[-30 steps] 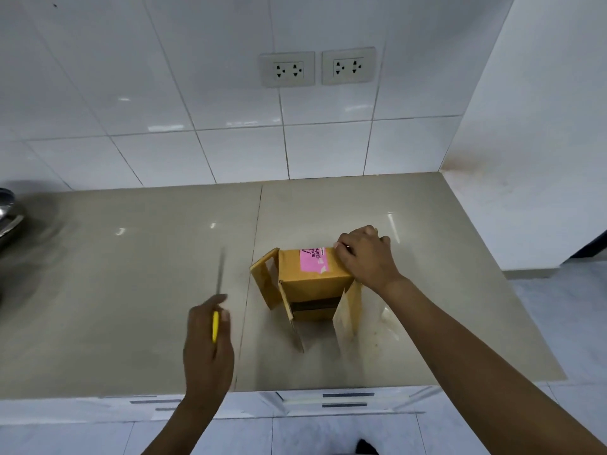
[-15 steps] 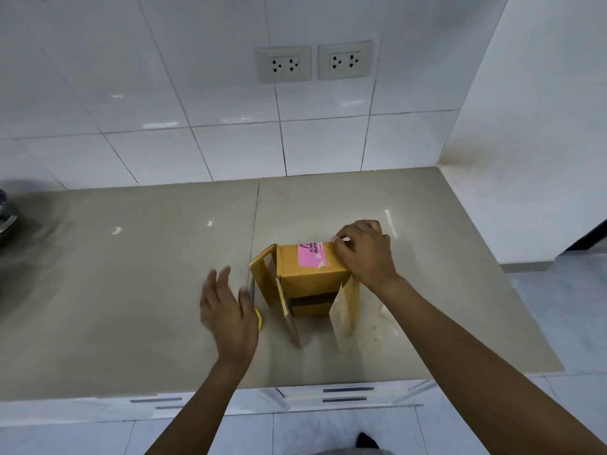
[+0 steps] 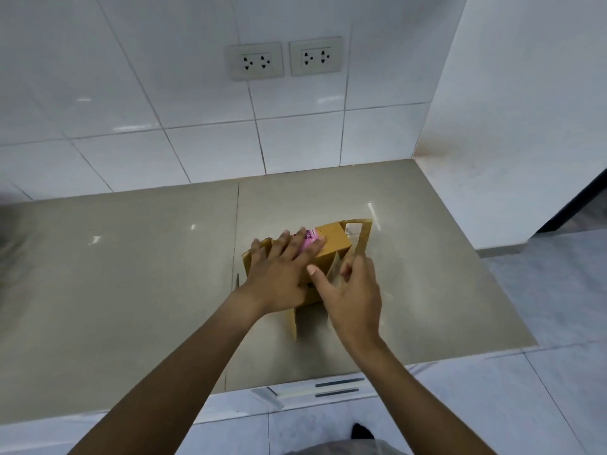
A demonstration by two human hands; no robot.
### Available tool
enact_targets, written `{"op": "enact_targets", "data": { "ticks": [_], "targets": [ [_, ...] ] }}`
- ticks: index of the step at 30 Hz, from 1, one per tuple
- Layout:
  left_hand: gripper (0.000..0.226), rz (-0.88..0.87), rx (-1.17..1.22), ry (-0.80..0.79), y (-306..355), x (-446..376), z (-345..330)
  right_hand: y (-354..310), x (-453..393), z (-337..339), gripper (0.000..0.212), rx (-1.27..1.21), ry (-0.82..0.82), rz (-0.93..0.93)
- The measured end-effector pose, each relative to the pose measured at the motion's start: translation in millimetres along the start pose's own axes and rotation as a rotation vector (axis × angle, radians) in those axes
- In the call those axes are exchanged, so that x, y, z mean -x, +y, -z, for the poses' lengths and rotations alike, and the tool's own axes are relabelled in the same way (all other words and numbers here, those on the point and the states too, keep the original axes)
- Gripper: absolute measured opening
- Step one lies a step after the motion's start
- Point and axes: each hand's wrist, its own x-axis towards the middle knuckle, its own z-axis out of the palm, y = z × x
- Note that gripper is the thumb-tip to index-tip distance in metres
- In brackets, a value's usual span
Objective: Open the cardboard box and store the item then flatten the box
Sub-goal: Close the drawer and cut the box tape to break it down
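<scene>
While you lean over it, the beige surface stretches from the white tiled wall to its near edge, and the cardboard box sits on it right of the middle seam, lying on its side with flaps open at both ends. One flap stands up at the far right end, with a clear strip of tape on it, and another flap sticks out toward you at the near end. Your left hand lies flat on top of the box, fingers spread and pressing down, half covering the pink label. Your right hand is just beside it, pinching a thin flap on the box's right side between thumb and fingers. Two wall sockets sit side by side on the tiles above.
</scene>
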Motion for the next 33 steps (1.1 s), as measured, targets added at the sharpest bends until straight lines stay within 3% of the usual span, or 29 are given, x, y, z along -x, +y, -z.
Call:
{"op": "enact_targets", "data": {
  "ticks": [4, 7, 12, 19, 28, 33],
  "targets": [
    [0.087, 0.003, -0.015, 0.019, -2, 2, -3, 9, 9, 3, 0.029, 0.131, 0.000, -0.038],
    [0.089, 0.019, -0.013, 0.022, -6, 1, -4, 12, 11, 4, 0.013, 0.060, 0.010, -0.004],
    [0.088, 0.037, 0.009, 0.029, -7, -5, -6, 16, 14, 9, 0.017, -0.152, 0.026, -0.091],
    [0.082, 0.094, 0.030, 0.016, -7, -12, -4, 26, 16, 21, 0.015, -0.341, 0.179, -0.192],
    [0.083, 0.073, -0.014, 0.073, 2, -3, -9, 41, -16, 61, 0.016, -0.516, 0.443, -0.187],
    [0.084, 0.071, -0.030, 0.087, 3, -1, -10, 62, -53, 95, 0.015, -0.441, 0.594, -0.145]
  ]
}}
